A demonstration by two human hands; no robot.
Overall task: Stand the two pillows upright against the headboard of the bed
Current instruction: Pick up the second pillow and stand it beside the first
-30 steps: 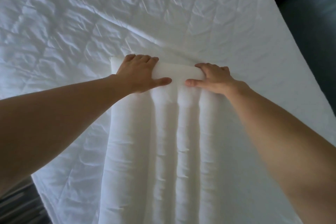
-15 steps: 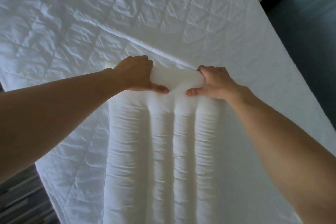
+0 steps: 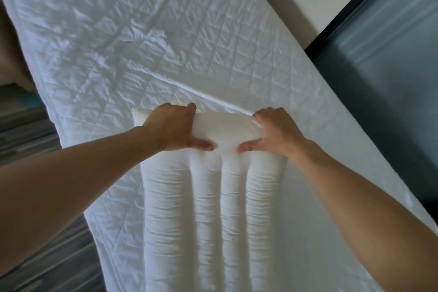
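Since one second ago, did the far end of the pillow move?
Yes. Both hands, left hand and right hand, have bunched the pillow end toward the person, away from the quilt's fold line.

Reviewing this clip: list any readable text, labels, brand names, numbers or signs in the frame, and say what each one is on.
None: no text, label, brand, number or sign can be read in this frame.
Pillow: plain white, no tag or print showing.
Quilted bed cover: stitched squares only, no writing.
Left hand and right hand cover part of the pillow's far end, so a label could be hidden there.
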